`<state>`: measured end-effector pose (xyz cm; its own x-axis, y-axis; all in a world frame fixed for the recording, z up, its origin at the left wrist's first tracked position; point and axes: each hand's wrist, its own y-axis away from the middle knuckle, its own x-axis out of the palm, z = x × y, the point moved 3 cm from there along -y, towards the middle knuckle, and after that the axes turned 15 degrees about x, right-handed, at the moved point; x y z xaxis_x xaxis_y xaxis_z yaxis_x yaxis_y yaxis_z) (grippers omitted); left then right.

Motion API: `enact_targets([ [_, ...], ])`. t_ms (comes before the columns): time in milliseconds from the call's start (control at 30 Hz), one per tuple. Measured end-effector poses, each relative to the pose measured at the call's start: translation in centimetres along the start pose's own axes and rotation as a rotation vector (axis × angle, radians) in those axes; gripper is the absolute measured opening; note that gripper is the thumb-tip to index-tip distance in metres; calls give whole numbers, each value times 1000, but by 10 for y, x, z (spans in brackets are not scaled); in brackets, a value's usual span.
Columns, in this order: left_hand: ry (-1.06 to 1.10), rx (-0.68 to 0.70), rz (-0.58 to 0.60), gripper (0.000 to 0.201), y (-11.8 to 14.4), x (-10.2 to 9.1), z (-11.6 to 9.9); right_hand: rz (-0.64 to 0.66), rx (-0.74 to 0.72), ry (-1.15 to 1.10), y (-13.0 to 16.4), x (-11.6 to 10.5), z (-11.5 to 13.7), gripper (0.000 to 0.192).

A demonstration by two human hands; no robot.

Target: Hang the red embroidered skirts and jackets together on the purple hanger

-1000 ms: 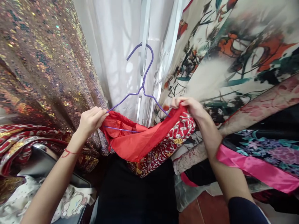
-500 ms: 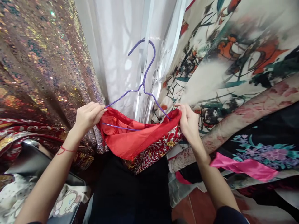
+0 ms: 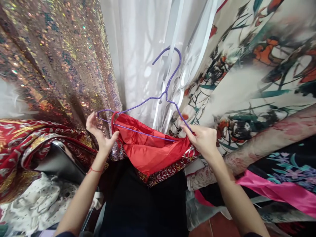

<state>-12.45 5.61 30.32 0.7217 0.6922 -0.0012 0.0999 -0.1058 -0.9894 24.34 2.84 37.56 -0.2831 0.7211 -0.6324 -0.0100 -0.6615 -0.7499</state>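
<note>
A purple hanger (image 3: 145, 99) lies partly inside a red garment (image 3: 153, 157) with a shiny lining and a gold and silver patterned outer side. The hanger's left end sticks out past a thin red strap (image 3: 113, 121) looped over it. My left hand (image 3: 100, 133) is at that end, fingers and thumb apart, the thumb close to the strap. My right hand (image 3: 202, 136) is closed on the garment's right edge, with the hanger's right arm running into the grip. That end of the hanger is hidden by fabric and hand.
Sequined fabric (image 3: 74, 65) hangs at the left, and white curtain-like cloth (image 3: 138, 49) hangs behind the hanger. Printed fabric (image 3: 237, 98) fills the right. Red and gold cloth (image 3: 32, 141) drapes over a dark object at lower left. A pink satin strip (image 3: 276, 189) lies at lower right.
My left hand has let go of the garment's left edge and opened. The hanger's left end now shows outside the garment with the strap over it. The view has shifted left.
</note>
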Motion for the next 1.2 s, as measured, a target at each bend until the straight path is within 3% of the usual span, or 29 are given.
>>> enact_targets([
  [67,83,-261,28,94,33,7,7,1,-25,3,1,0,1,66],
  [167,286,-668,124,59,61,22,21,-1,-47,32,2,-3,2,68],
  [233,359,-791,66,48,58,28,31,-15,-48,52,2,-7,1,65],
  [367,432,-880,-178,49,22,28,52,-47,-97,125,1,-14,2,60],
  [467,384,-805,-205,47,-10,28,59,-67,-145,191,-1,-16,4,57],
  [600,145,-568,-206,44,-40,19,56,-42,-150,196,-1,-14,7,55],
  [733,-352,-263,-106,29,-44,2,40,-37,-117,174,5,-4,7,48],
  [800,-457,-197,-45,24,-40,-4,35,-101,-90,68,8,3,2,33],
  [867,-438,-188,-9,23,-37,-6,34,-186,-128,-114,10,8,-5,20],
  [1000,-272,-234,-19,27,-38,-5,32,-191,-415,-336,16,12,-18,40],
  [1133,-137,-301,-61,30,-43,-3,30,-51,-564,-201,25,8,-25,67],
  [1200,-110,-317,-63,30,-43,-3,29,0,-622,-71,31,3,-23,68],
])
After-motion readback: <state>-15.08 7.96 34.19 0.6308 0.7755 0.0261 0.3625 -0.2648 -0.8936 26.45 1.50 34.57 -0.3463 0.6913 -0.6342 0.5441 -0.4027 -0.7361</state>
